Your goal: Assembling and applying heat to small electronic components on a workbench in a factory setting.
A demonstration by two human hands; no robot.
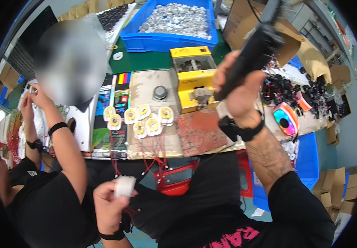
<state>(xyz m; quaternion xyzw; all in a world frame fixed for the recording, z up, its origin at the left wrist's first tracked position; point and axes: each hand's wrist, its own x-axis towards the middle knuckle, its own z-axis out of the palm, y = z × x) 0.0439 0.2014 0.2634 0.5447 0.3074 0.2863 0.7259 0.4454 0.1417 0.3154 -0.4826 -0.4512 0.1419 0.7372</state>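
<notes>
My left hand [108, 206] is low in front of my lap, fingers closed round a small white plastic part [124, 186]; thin red wires hang just below it. My right hand [244, 89] is raised at the right over the bench, gripping a long black electric screwdriver [251, 56], its upper end blurred. Between my hands, several white parts with yellow-ringed round centres [152, 125] lie on the bench, their red wires hanging over the front edge. A small round speaker [160, 93] sits behind them. A yellow machine [193, 78] stands left of my right hand.
A blue bin [166, 43] full of small whitish parts stands at the back. A co-worker [50, 186] sits at the left, both hands at a small part. A lit, multicoloured device [286, 120] and black wired parts lie right. A blue crate [311, 165] stands below.
</notes>
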